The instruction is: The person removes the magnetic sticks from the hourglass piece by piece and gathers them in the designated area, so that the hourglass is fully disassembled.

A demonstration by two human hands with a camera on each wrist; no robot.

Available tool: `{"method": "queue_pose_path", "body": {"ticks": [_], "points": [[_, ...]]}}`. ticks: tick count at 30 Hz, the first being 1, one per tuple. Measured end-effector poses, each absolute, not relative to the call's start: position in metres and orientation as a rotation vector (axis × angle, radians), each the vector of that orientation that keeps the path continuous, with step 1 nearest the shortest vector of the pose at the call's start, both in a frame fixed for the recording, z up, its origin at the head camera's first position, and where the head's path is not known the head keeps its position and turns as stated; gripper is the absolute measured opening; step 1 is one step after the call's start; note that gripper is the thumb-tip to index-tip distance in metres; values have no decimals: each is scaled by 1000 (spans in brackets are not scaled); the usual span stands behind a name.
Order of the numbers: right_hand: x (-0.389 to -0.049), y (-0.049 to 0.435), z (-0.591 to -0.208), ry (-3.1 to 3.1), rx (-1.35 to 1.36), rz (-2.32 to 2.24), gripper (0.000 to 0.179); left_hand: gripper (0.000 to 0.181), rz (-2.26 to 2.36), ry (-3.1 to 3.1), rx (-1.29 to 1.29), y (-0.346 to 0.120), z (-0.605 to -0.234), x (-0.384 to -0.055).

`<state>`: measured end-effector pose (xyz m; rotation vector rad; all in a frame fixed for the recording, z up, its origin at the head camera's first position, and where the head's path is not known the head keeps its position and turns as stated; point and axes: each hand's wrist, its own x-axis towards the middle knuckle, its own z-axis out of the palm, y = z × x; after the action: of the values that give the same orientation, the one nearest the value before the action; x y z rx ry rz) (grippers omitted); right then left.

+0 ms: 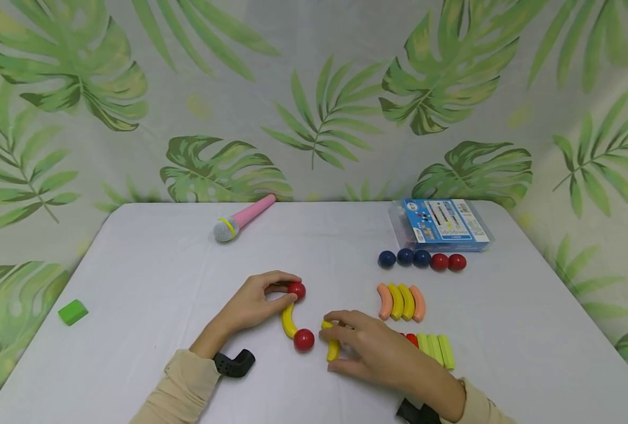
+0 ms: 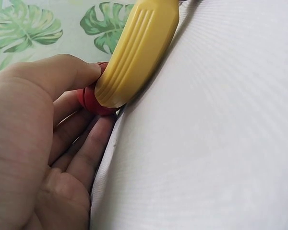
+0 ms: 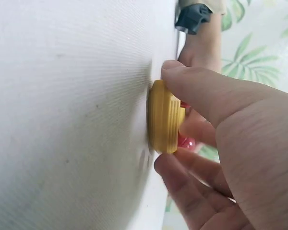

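In the head view, my left hand (image 1: 252, 301) pinches a red ball (image 1: 296, 290) between thumb and fingers. That ball is joined to the upper end of a yellow curved stick (image 1: 289, 321), whose lower end meets a second red ball (image 1: 304, 340). The left wrist view shows the ridged side of the yellow stick (image 2: 139, 52) close up. Just to the right, my right hand (image 1: 377, 347) holds another yellow curved stick (image 3: 164, 117) at its ends, thumb on one and fingers on the other. It lies on the white tablecloth, partly covered by the fingers.
Right of the hands lie blue balls (image 1: 405, 257) with two red ones, pink and yellow curved sticks (image 1: 402, 301), and light green straight sticks (image 1: 437, 350) beside red ones partly hidden. A blue-labelled box (image 1: 446, 224), pink toy microphone (image 1: 245, 218) and green block (image 1: 72, 312) lie farther out.
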<state>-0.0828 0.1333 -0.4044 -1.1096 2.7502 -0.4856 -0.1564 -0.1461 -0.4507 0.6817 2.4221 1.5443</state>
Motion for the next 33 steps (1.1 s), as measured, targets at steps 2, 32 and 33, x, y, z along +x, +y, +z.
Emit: {"method": "queue_pose_path", "body": {"ticks": [2,32,33], "points": [[-84,132,-404,2757,-1070,-455,57,35,1548,2421,676,-146,-451,-156],[-126,254,-362,2939,-671,-673,75,32,1552,2407,645,-146,-450,-157],[-128,259,-362,2935,-662,-665,77,32,1552,2409,647,-146,-450,-157]]}}
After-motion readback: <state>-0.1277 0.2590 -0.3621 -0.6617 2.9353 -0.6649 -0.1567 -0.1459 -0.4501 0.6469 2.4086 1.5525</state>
